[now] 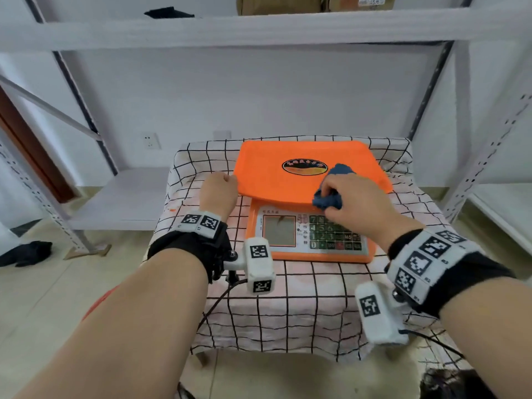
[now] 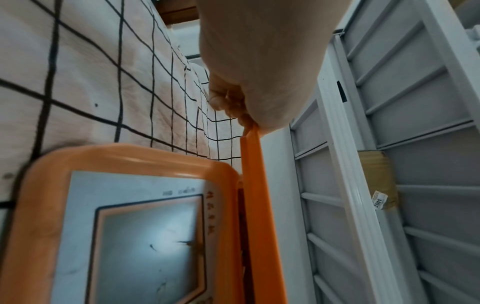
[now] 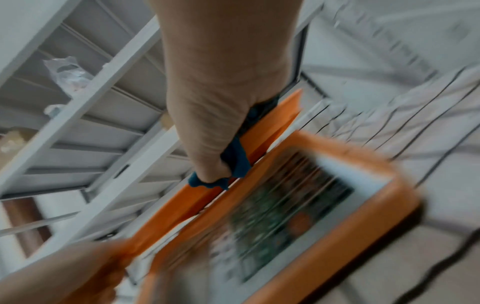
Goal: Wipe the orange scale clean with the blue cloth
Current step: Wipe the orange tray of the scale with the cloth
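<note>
So the orange scale (image 1: 305,197) sits on a small table draped in a white tablecloth with a black grid (image 1: 288,298), and its flat weighing tray (image 1: 273,174) has nothing loose lying in it, just an oval dark sticker (image 1: 304,166) in the middle and the blue cloth (image 1: 331,197) bunched up at its near right edge, part of it hanging over toward the keypad (image 1: 335,233). The right hand (image 1: 354,203) comes in from the lower right with fingers curled down around the cloth, pinching a wad of it against the tray's front lip; the right wrist view is motion-blurred but shows the same thing, blue fabric poking out from under the curled fingers (image 3: 215,170) right on the orange rim. The left hand (image 1: 218,191) reaches straight forward on the left side, closed up on the tray's left near corner; the left wrist view shows the fingers (image 2: 228,102) curled under that thin orange edge (image 2: 253,185) with the heel of the hand on top. Count-wise: one scale, one cloth, two hands, each wrist wearing a black strap with white marker blocks. The scale's front panel has one grey display (image 1: 279,230) beside the keypad. White metal shelving (image 1: 259,27) stands behind, with two brown cardboard boxes (image 1: 276,4) on top, and a dark bundle (image 1: 26,253) on the floor to the left.
</note>
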Tool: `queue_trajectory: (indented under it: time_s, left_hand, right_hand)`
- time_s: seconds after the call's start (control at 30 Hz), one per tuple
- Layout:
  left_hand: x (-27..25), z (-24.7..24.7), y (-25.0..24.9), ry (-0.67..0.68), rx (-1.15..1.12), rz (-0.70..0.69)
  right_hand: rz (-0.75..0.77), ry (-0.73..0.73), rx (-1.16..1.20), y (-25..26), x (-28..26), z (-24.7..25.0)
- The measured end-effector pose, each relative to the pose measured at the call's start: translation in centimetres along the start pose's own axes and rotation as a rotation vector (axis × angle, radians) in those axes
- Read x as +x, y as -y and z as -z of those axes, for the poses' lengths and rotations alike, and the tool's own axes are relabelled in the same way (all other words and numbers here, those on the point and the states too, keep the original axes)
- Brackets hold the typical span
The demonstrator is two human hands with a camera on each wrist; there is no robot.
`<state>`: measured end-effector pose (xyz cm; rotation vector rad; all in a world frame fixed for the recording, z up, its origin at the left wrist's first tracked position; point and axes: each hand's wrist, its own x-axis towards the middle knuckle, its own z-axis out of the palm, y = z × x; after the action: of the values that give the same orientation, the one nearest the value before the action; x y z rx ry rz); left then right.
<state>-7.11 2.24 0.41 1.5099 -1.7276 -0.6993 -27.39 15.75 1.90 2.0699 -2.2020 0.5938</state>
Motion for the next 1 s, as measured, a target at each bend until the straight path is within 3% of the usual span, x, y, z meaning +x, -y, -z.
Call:
queue_trajectory:
  time_s: [0.1,0.2,0.4,0.53,0.67,0.87,1.0]
  left_hand:
    - [0.0,0.0,-0.7,0.051,0.13,-0.007]
    - [0.6,0.7,-0.7,0.13,0.182,-0.053]
    - [1.1,1.1,0.7,0.246,-0.205,0.042]
    - [1.3,1.6,1.6,0.274,-0.371,0.127]
    - [1.7,2.2,2.1,0.333,-0.391,0.143]
    - [1.6,1.3,1.4,0.205,-0.191,0.029]
    - [0.9,1.0,0.5,-0.003,0.222,-0.118]
  right_hand:
    - [-0.077,-0.031,0.046,-1.1,-0.2,0.2]
    - [-0.039,0.006,-0.005,0.6,0.7,-0.4]
    - [0.196,0.164,0.068,7.3,4.7,-3.0]
    - [0.168,0.277,0.165,10.2,6.8,-4.3]
    - [0.159,0.356,0.241,9.9,8.2,-3.9]
    - [0.163,0.291,0.325,8.4,6.6,-2.9]
    - [0.039,0.176,0.444,5.0,3.8,-1.4]
